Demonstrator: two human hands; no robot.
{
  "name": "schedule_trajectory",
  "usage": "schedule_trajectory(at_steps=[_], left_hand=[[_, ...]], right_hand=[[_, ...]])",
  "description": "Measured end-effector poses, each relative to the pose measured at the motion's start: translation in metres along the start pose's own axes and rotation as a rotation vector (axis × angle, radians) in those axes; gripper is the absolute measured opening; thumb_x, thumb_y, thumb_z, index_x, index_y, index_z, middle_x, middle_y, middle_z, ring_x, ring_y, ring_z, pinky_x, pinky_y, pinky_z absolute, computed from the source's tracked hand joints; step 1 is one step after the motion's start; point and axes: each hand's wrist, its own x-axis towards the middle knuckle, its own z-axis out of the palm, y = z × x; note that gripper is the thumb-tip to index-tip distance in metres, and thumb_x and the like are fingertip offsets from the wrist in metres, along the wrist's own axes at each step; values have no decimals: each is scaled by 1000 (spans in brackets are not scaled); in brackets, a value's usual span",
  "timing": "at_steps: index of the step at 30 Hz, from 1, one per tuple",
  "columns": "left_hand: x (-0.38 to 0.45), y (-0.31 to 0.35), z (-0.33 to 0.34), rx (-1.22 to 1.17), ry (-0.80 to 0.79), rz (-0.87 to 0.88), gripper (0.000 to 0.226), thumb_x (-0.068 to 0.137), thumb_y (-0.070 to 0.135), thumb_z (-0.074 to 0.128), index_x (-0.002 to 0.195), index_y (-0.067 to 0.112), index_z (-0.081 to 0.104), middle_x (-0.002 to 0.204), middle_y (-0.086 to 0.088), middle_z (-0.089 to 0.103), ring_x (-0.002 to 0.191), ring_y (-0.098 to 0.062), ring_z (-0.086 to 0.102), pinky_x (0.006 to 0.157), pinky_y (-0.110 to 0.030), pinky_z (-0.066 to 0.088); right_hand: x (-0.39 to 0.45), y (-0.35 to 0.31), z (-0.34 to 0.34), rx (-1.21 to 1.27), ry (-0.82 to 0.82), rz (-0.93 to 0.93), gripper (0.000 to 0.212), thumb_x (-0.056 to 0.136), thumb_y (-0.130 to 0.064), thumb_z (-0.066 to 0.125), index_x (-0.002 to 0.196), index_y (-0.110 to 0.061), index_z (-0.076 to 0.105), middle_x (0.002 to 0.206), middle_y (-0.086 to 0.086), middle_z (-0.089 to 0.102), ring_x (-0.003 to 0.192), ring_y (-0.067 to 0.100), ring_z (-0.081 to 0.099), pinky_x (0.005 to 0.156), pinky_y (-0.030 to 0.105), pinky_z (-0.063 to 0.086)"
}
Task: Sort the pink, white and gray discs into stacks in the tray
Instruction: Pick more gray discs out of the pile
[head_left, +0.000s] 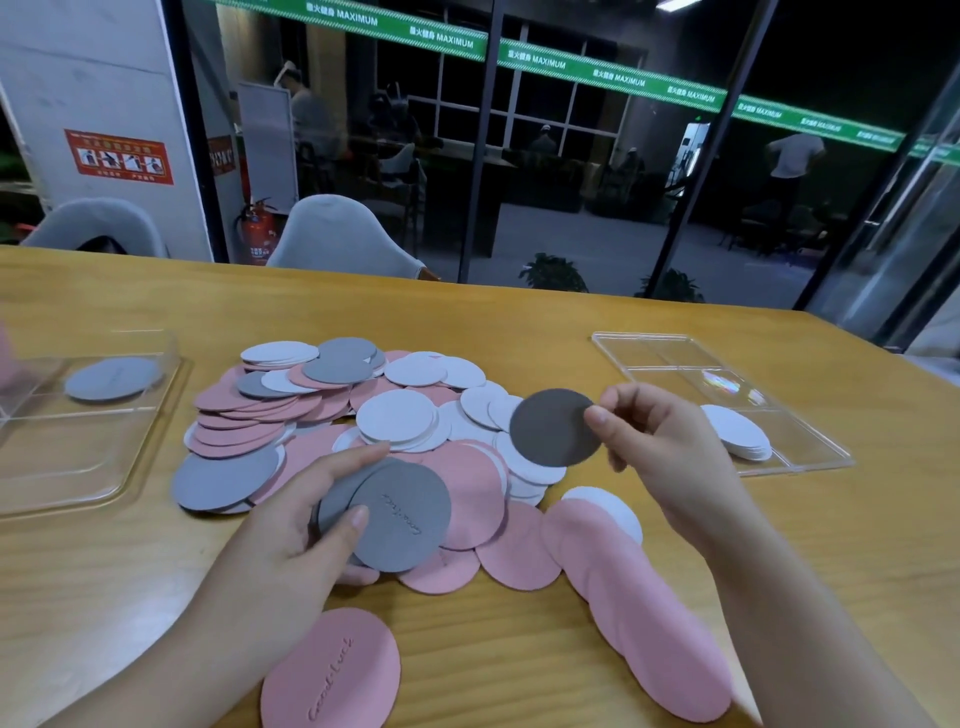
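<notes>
The left hand (306, 525) gripped a small stack of gray discs (387, 512) above the mixed pile (363, 415). The right hand (660, 441) pinched one gray disc (553, 428) by its edge. White discs (737, 434) lay stacked in the right tray (675, 345); one gray disc (111, 378) lay in the left tray (78, 467).

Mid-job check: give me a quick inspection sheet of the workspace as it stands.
Surface: wooden table.
Job's things: mixed pile of discs; gray disc in left tray; white stack in right tray.
Clutter: loose pink disc at near edge.
Hands: left hand grips gray stack; right hand pinches dark gray disc.
Cables: nothing seen.
Surroundings: chairs, fire extinguisher, glass wall.
</notes>
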Motion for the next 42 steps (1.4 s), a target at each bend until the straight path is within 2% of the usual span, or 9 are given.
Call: schedule_trajectory(at_steps=[6,11,14,17,22,26,30,35,42], left_hand=[[-1,5,3,-63,40,16,54,95,4,44,100,54,64,112,19,62,93,-8,65,66,-28,58],[-2,6,7,-54,-86,82,43,88,18,61,96,60,61,105,28,62,94,-5,64,63,-27,56],[-2,3,5,33,-97,108,46,79,21,59,101,61,59,109,28,59,97,-9,62,64,-27,56],[-1,3,2,87,-56,154,62,89,3,55,101,64,56,110,32,56,101,-5,60,65,-25,55],[-2,6,5,253,-70,294,50,89,22,39,127,56,41,128,37,42,126,7,39,99,-12,33],[2,5,-5,253,-58,229,43,96,20,36,121,54,41,122,40,40,123,4,40,86,-14,45],[12,21,-28,222,-2,188,54,97,15,38,111,66,46,124,37,44,115,5,47,80,-24,52],[29,31,-76,184,249,197,72,96,-2,37,99,67,53,119,30,46,98,6,50,52,-22,53],[34,7,-106,137,503,209,57,96,-2,35,112,52,48,123,22,46,118,-13,48,59,-22,56]], right_hand=[[-20,-5,44,140,-286,74,15,85,3,61,75,-8,57,57,-2,58,52,10,56,57,22,49],[-31,-1,73,52,-264,72,16,85,-7,63,72,-15,57,57,-3,62,55,13,59,64,39,51],[-36,-2,84,-55,-235,-2,17,85,-13,64,74,-24,58,71,-12,63,62,5,60,64,30,52],[-39,-4,92,-72,-213,-13,21,89,-19,59,96,-37,50,106,-21,56,97,-10,55,78,10,44],[-43,-7,118,71,-449,87,49,93,-37,43,141,-31,34,139,-10,46,118,1,47,102,24,37],[-36,-9,131,114,-513,104,56,89,-36,43,143,-31,30,127,-11,49,80,-16,53,66,5,44],[-21,-24,139,18,-506,-33,40,95,-21,48,135,-24,44,129,-12,54,115,-4,50,101,24,41],[2,-33,162,-336,-416,-219,28,91,-20,55,118,-23,59,111,-16,55,104,1,48,91,17,38],[13,-43,209,-600,-551,-455,37,79,-42,68,110,-21,63,101,-7,54,108,14,43,90,26,36]])
